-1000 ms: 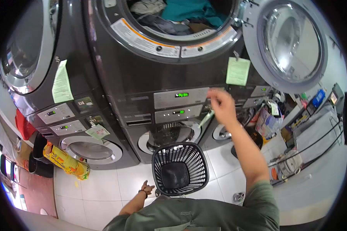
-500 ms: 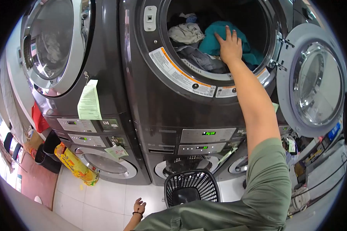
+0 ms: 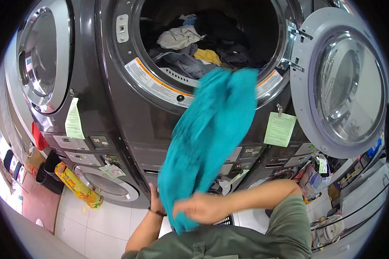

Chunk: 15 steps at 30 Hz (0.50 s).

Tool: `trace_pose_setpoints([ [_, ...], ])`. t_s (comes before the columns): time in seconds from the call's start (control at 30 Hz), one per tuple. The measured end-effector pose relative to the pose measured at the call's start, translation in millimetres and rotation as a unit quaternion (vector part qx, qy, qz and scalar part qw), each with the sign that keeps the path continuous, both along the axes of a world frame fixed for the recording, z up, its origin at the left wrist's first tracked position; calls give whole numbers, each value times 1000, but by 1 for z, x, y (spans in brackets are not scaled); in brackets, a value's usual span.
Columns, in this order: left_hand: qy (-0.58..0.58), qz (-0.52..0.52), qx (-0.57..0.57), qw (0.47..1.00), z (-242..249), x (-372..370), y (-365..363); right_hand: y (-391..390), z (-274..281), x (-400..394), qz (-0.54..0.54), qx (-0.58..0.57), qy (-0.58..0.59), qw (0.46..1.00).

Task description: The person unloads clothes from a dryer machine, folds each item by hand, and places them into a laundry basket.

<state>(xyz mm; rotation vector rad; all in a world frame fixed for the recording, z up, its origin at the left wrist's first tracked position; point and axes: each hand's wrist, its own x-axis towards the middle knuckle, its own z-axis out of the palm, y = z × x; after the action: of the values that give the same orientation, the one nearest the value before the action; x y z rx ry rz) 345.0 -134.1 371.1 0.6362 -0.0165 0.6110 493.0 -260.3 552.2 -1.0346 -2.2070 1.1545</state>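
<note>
A teal garment (image 3: 207, 134) stretches in a long, blurred sweep from the dryer opening down toward my body. My right hand (image 3: 202, 208), smeared by motion, is closed around its lower part. Close against the left edge of the cloth is my left hand (image 3: 155, 200); one finger or thumb points up, while the other fingers are hidden behind the garment. Inside the open dryer drum (image 3: 263, 39) lies a heap of clothes: a light grey piece (image 3: 179, 38), a yellow piece (image 3: 208, 55) and several dark ones.
The round dryer door (image 3: 304, 82) hangs open on the right. Behind the cloth and my right hand, a black basket (image 3: 224, 220) is mostly hidden. A second machine (image 3: 39, 56) with its door closed stands left, near a yellow bag (image 3: 78, 185). Green paper slips (image 3: 279, 129) hang from the machines.
My right hand has pulled the teal garment out of the drum and down toward me, uncovering the yellow piece. My left hand has risen beside the cloth. The view has shifted right.
</note>
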Motion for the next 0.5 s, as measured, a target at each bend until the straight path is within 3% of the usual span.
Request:
trace_pose_setpoints([
  [0.03, -53, -39, 10, 998, 4, 13, 7, -15, -32, -3, 37, 71, 7, 997],
  [0.07, 5, 3, 89, 996, 22, 29, 1, -24, -49, 2, 55, 127, -84, 987],
  [0.1, 65, 44, 165, 983, 39, 44, -5, -28, -48, 9, 48, 225, -104, 968],
  [0.13, 115, 116, 362, 918, 29, 61, 5, -28, -41, 19, 41, 322, -125, 938],
  [0.17, 169, 132, 481, 850, 23, 65, 9, -27, -33, 31, 34, 415, -146, 897],
  [0.2, 212, 152, 591, 763, 21, 69, 13, -28, -17, 40, -21, 425, -153, 892],
  [0.3, 226, 231, 568, 757, -6, 81, -23, -11, 25, 77, -167, 485, -185, 838],
  [0.37, 240, 201, 657, 686, -75, 85, -23, 19, 53, 97, -255, 539, -178, 783],
  [0.43, 397, 77, 551, 730, -124, 75, -39, 56, 80, 115, -273, 548, -144, 777],
  [0.47, 480, -34, 561, 674, -135, 74, -37, 63, 85, 111, -256, 458, -132, 841],
  [0.5, 436, 33, 601, 670, -131, 70, -39, 69, 90, 103, -234, 362, -120, 894],
])
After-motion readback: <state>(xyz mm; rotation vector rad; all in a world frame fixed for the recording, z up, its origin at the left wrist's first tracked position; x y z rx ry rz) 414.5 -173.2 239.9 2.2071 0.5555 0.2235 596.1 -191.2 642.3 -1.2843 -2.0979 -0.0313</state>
